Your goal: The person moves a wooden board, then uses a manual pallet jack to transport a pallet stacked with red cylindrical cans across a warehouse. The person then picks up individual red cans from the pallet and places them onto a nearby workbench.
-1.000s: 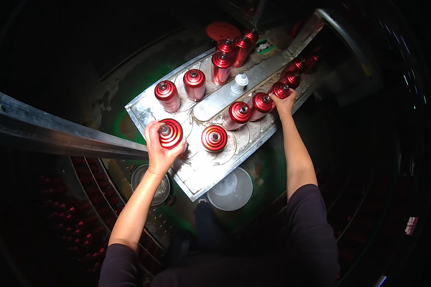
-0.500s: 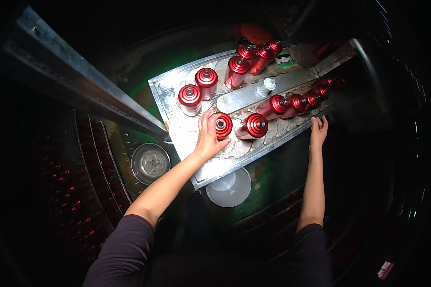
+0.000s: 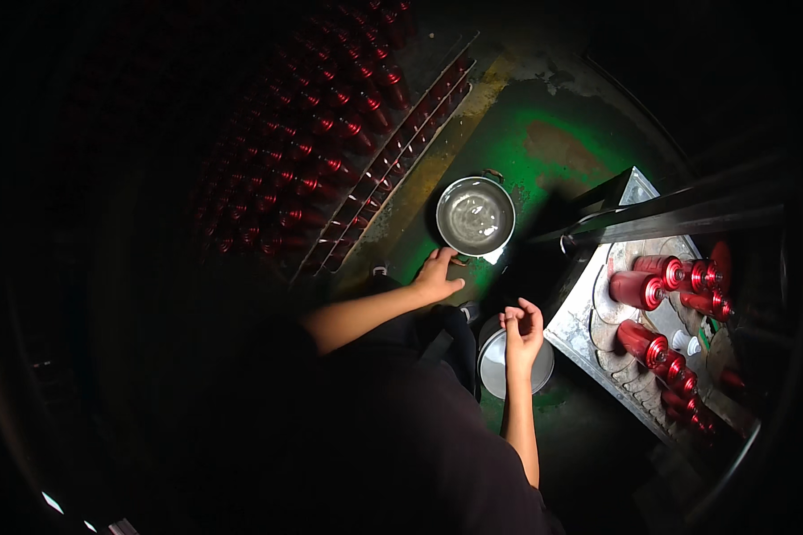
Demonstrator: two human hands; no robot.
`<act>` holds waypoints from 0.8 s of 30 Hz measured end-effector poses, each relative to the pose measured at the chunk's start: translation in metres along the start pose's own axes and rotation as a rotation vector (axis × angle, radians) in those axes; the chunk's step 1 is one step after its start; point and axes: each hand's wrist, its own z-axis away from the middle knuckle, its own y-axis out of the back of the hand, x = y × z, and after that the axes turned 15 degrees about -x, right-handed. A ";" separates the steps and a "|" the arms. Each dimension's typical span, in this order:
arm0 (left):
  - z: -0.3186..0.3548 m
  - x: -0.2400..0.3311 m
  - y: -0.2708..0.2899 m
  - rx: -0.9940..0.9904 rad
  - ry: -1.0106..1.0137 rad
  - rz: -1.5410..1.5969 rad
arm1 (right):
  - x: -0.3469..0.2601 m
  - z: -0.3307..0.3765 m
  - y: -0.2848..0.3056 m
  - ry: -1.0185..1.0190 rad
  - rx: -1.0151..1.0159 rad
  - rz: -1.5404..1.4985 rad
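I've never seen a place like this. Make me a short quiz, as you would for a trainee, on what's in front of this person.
1. True or false: the right hand is gripping a red bottle.
2. Which is nearer the round metal pot: a) the left hand or b) the right hand?
3. Fill in: a small ____ object sits between rows of red bottles.

Key: 1. False; no bottle is in it. 2. a. 3. White.

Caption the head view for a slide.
Left hand near a metal pan, right hand over a pale basin, red bottles on the lit metal table at right.
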 end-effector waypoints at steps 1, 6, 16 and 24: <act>0.006 -0.027 0.006 0.109 0.151 -0.007 | -0.007 -0.008 -0.013 -0.038 -0.121 0.117; 0.119 -0.137 0.070 0.831 0.720 0.299 | -0.020 -0.048 -0.104 -0.027 -0.624 0.545; 0.171 -0.315 0.145 0.816 0.062 0.456 | 0.188 -0.156 -0.328 0.052 -0.927 0.877; 0.128 -0.438 0.097 0.978 0.149 0.899 | 0.392 -0.162 -0.399 0.109 -0.552 0.836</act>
